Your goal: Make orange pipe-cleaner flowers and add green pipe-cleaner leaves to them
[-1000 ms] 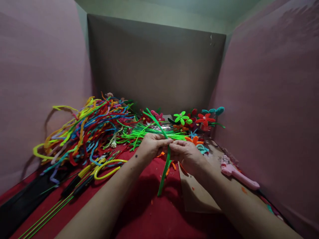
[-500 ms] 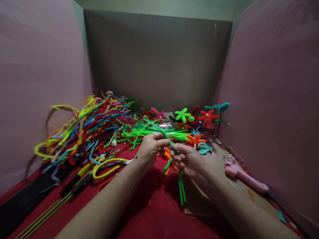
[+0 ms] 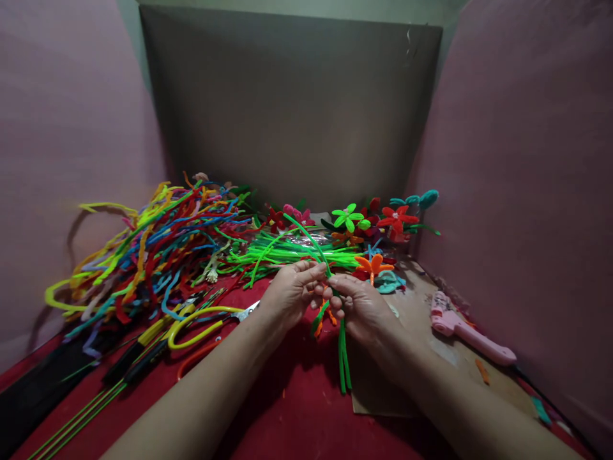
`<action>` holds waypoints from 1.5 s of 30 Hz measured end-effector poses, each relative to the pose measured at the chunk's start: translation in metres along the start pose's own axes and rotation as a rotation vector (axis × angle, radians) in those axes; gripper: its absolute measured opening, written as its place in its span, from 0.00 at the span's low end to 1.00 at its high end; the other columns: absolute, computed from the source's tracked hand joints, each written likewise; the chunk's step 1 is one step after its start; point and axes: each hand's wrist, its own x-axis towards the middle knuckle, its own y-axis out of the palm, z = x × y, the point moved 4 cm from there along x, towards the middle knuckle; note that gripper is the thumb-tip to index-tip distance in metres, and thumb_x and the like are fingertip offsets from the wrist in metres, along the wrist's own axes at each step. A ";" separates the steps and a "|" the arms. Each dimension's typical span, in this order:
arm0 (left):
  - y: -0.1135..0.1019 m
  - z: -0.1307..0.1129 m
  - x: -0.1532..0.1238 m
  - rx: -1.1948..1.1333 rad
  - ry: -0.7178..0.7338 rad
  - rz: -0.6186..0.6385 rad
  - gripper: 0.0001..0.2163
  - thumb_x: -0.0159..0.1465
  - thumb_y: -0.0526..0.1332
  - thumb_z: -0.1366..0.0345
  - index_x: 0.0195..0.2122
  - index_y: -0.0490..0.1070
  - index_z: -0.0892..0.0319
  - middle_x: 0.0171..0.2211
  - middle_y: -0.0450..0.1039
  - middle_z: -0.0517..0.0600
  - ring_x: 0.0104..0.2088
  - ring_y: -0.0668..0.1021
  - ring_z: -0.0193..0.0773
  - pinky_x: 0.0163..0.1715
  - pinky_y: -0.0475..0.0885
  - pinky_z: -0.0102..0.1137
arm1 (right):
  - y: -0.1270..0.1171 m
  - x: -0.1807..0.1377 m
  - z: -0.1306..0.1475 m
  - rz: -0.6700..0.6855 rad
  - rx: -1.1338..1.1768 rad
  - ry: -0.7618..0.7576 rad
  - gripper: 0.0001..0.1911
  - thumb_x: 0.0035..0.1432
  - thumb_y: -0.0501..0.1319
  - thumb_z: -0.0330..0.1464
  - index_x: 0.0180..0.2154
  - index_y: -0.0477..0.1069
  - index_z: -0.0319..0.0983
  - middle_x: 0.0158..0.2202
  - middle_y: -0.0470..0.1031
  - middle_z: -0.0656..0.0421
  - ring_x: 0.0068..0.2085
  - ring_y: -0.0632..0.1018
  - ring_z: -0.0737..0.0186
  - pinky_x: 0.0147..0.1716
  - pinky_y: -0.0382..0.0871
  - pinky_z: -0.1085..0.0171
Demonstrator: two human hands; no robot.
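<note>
I see green pipe cleaners (image 3: 341,358) above the red worktop (image 3: 297,415), left hand (image 3: 291,291) and right hand (image 3: 366,306) equally near, fingertips pinched together on them, long axis running far-left to near-right.

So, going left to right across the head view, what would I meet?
Multicoloured pile of fuzzy stems → left hand → right hand → pink glue gun → small teal scrap.

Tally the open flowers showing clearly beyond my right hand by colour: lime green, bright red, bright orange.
Lime green flower: 1
Bright red flower: 1
Bright orange flower: 1
Total: 3, leaving out a darker orange one, partly hidden.
</note>
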 end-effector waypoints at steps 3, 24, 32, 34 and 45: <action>-0.001 0.003 0.001 0.063 -0.052 0.012 0.09 0.51 0.65 0.67 0.27 0.64 0.62 0.16 0.68 0.45 0.15 0.71 0.29 0.10 0.57 0.20 | 0.002 -0.004 0.000 -0.013 -0.007 0.005 0.06 0.44 0.64 0.30 0.25 0.70 0.33 0.20 0.70 0.62 0.17 0.65 0.76 0.14 0.56 0.75; 0.006 -0.018 -0.017 1.544 0.978 0.010 0.08 0.60 0.54 0.73 0.29 0.72 0.59 0.28 0.64 0.47 0.29 0.69 0.31 0.27 0.64 0.24 | -0.003 -0.009 0.009 -0.089 -0.046 0.026 0.08 0.39 0.63 0.26 0.23 0.63 0.35 0.16 0.68 0.63 0.14 0.59 0.78 0.12 0.43 0.76; 0.010 -0.027 -0.022 1.701 0.913 0.074 0.10 0.63 0.52 0.68 0.29 0.71 0.59 0.27 0.68 0.48 0.27 0.70 0.31 0.26 0.62 0.25 | 0.005 -0.015 0.020 -0.083 -0.250 -0.027 0.08 0.40 0.62 0.29 0.20 0.63 0.35 0.16 0.70 0.60 0.14 0.58 0.77 0.13 0.42 0.73; 0.013 -0.029 -0.026 1.746 0.875 0.087 0.09 0.62 0.53 0.67 0.28 0.71 0.59 0.26 0.69 0.48 0.26 0.70 0.31 0.25 0.61 0.26 | 0.008 -0.018 0.023 -0.074 -0.333 -0.059 0.08 0.42 0.61 0.29 0.19 0.63 0.35 0.16 0.70 0.61 0.14 0.58 0.76 0.13 0.44 0.72; 0.004 -0.026 -0.019 0.783 -0.118 0.037 0.11 0.48 0.61 0.66 0.15 0.58 0.60 0.11 0.52 0.39 0.13 0.54 0.24 0.13 0.48 0.25 | 0.019 -0.040 0.032 -0.096 -0.894 -0.421 0.09 0.49 0.57 0.27 0.19 0.66 0.37 0.18 0.67 0.62 0.22 0.66 0.69 0.23 0.58 0.68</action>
